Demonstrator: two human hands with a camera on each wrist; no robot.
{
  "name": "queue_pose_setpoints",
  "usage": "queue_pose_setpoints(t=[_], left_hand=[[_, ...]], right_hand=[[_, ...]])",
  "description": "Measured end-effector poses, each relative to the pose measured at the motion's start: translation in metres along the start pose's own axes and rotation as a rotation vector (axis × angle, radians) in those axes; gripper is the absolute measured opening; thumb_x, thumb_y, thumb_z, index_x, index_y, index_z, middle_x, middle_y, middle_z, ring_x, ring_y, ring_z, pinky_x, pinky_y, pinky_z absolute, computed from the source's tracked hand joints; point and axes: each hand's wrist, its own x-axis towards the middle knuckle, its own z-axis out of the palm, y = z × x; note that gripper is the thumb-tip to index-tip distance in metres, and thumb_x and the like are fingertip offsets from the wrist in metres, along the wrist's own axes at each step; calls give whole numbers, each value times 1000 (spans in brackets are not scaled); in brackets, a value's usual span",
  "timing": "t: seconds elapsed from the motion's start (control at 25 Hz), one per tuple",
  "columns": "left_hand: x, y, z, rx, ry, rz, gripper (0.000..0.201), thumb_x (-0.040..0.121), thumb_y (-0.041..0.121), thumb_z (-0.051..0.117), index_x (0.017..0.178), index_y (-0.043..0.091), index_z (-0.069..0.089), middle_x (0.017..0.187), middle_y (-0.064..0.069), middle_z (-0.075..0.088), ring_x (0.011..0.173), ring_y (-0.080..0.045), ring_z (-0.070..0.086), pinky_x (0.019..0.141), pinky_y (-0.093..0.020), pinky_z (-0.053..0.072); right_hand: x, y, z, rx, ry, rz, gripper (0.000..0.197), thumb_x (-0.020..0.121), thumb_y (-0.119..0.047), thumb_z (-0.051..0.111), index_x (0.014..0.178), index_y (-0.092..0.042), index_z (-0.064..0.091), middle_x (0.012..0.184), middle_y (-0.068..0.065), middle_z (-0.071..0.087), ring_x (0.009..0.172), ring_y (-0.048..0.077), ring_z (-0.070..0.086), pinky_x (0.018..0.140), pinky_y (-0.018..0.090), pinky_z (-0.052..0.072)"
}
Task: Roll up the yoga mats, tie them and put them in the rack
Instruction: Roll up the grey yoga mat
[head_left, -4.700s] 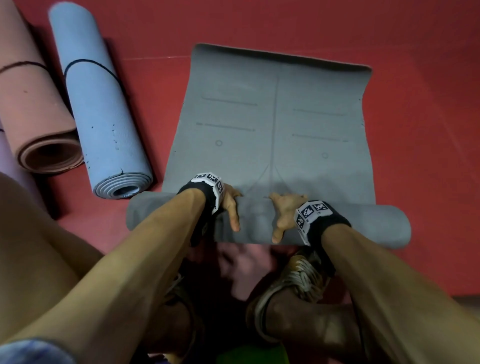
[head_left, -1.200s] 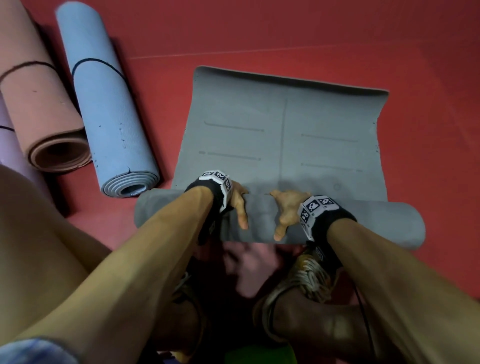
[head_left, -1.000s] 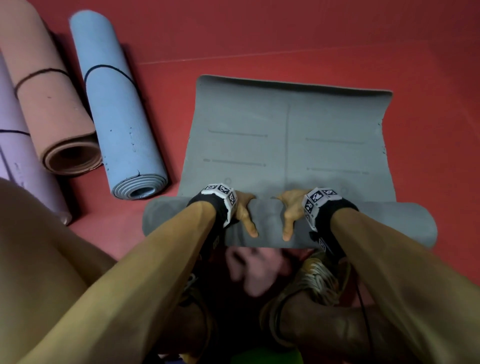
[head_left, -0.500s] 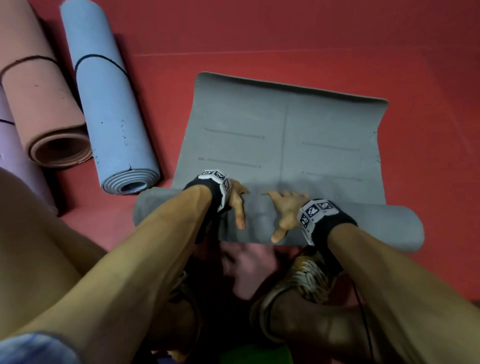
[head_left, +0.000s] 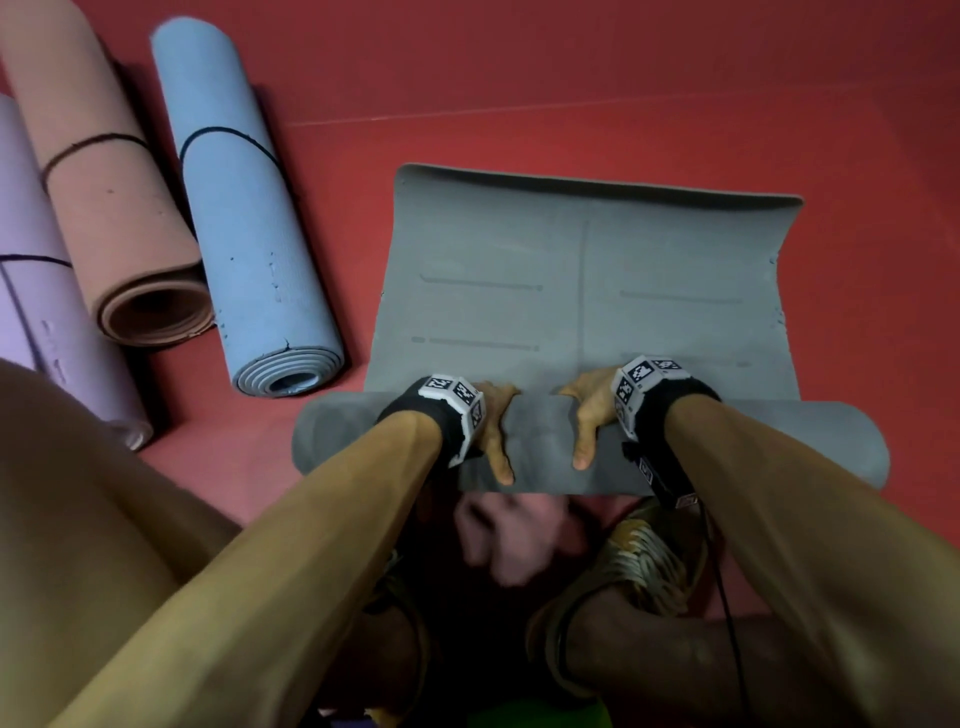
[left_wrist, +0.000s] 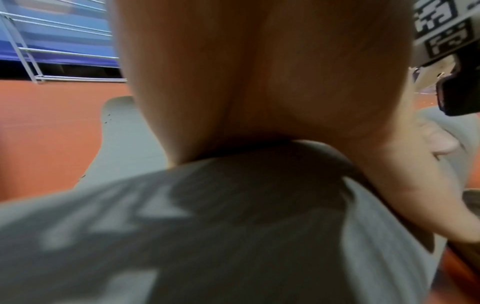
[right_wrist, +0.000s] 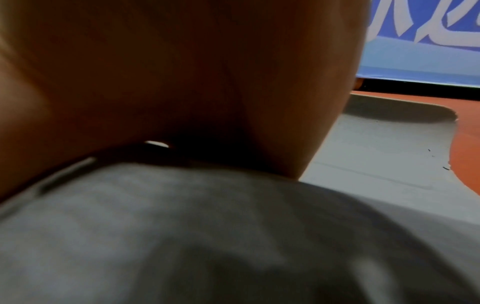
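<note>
Here the left hand (head_left: 493, 426) and the right hand (head_left: 589, 415) rest side by side on the rolled part of the grey mat (head_left: 587, 291), near its middle, palms down with thumbs stretched toward the near side of the roll. The fingers reach over the far side of the roll, so I cannot tell whether they are curled round it or only press on it; both wrist views show just a palm against grey mat. Each wrist wears a black band with a white block of printed markers.

The grey mat lies on the red floor (head_left: 519, 78); its near part is a roll running left to right, its far part still flat, with faint lines on it. To the left, three rolled mats lie side by side, each tied with a dark string: a blue mat (head_left: 244, 208) nearest the grey one, then a peach mat (head_left: 104, 171), then a lilac mat (head_left: 47, 312) at the frame's edge.
</note>
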Motion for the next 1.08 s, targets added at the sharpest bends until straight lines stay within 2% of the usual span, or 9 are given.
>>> queue_pose_setpoints(t=[0.12,0.2,0.4,0.52,0.68,0.8,0.92,1.0,1.08], left_hand=[[2,1,-5,31,-30,-13,102,47,36,97,136,28,49,124,5,64,116,-20,61,99,-37,49],[5,2,-13,20,-56,-11,92,46,31,97,129,29,57,116,7,69,108,-17,65,94,-34,53],[12,1,-23,-59,-155,-65,67,48,24,96,107,32,65,106,6,72,100,-20,69,87,-39,58],[13,2,-23,-88,-219,-68,64,48,25,96,103,33,64,110,7,70,104,-22,67,92,-42,56],[10,-3,-14,-212,-193,-100,84,56,15,94,130,23,53,117,4,66,111,-24,63,95,-44,54],[9,-2,-3,-101,-90,-68,105,52,31,96,141,26,41,129,1,59,121,-24,57,101,-41,49],[3,3,7,188,44,-83,118,47,50,93,145,28,31,134,-6,49,124,-30,51,104,-46,43],[3,5,9,186,97,-56,116,45,51,93,143,30,35,131,-4,53,123,-28,53,102,-41,44],[2,7,1,115,65,-25,110,45,42,95,141,29,42,126,1,61,118,-23,58,97,-30,48]], right_hand=[[1,2,4,38,-20,-7,87,48,-13,96,127,-17,61,118,5,70,107,28,67,92,50,56],[0,5,12,32,43,-14,88,57,-8,93,136,-19,54,125,4,66,115,27,62,98,46,52],[-11,9,37,-357,307,12,123,54,-50,91,152,-30,20,148,5,42,135,32,44,108,47,35],[-8,9,35,-280,308,8,117,48,-48,93,146,-31,32,135,1,57,126,30,54,105,43,37],[-3,9,20,-140,205,3,99,41,-33,97,130,-32,52,119,-7,68,110,23,64,93,33,51],[5,11,7,-6,73,-20,78,43,-22,97,115,-26,66,111,-5,73,100,22,70,88,39,58],[6,9,-6,-4,13,-29,91,47,-23,95,130,-21,59,126,-2,65,109,23,65,84,30,53],[7,9,-5,21,-11,-25,95,42,-23,95,130,-21,60,126,-3,66,113,26,65,88,34,55],[8,10,0,60,-13,-42,78,49,-16,94,121,-20,65,115,1,72,105,28,69,89,43,58]])
